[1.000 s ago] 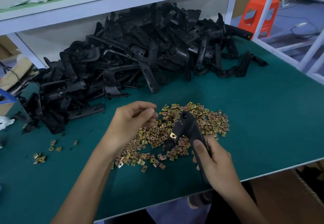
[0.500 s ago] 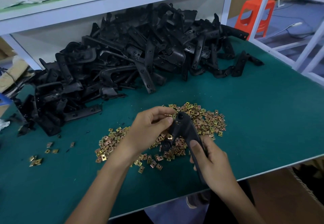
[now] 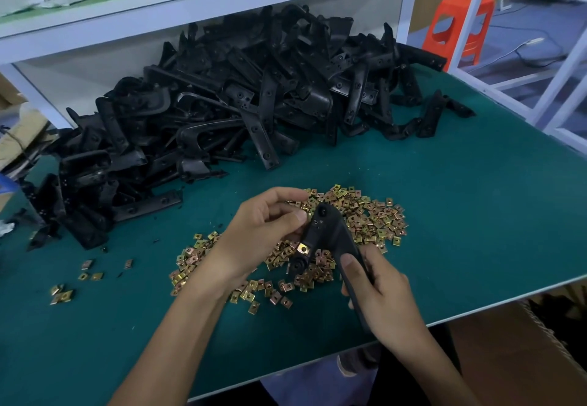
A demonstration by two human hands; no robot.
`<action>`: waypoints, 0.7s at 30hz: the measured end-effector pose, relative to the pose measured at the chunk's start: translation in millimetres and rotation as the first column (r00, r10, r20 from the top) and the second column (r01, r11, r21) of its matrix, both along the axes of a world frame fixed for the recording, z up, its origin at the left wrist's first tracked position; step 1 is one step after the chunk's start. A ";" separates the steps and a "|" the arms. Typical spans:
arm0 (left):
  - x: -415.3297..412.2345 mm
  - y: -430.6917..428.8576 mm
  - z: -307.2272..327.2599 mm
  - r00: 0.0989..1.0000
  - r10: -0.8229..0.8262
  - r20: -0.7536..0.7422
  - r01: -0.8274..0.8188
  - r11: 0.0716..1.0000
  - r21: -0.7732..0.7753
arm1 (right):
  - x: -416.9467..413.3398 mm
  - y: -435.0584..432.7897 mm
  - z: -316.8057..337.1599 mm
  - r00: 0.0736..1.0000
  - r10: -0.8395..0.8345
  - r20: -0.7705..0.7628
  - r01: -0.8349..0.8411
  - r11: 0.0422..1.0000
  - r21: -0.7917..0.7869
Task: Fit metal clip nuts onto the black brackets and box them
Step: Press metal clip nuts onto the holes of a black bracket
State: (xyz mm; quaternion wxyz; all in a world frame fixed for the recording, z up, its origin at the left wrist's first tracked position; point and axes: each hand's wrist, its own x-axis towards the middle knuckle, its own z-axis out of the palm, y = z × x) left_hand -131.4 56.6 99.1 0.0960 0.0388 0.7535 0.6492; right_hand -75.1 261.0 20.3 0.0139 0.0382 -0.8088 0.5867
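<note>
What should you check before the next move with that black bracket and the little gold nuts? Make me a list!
1. The right hand has a firm grip on the bracket: ok.
2. One clip nut sits fitted on the bracket: ok.
3. Another nut is ready in the left hand, curled at the bracket's top end: cannot tell, the fingers hide it.
4. The nut pile lies close to both hands: ok.
5. A box is ready for finished pieces: cannot tell; only cardboard shows at lower right.
</note>
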 end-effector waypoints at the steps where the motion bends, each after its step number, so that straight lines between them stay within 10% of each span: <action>1: -0.2 0.1 0.4 1.000 -0.004 -0.005 0.004 1.000 -0.016 | 0.1 -0.2 0.1 1.000 0.002 -0.001 -0.002 1.000 0.001; 21: -3.1 0.5 20.0 0.989 -0.130 -0.074 0.112 0.972 -0.208 | -1.8 -0.7 -0.8 1.000 0.026 0.009 -0.026 1.000 -0.006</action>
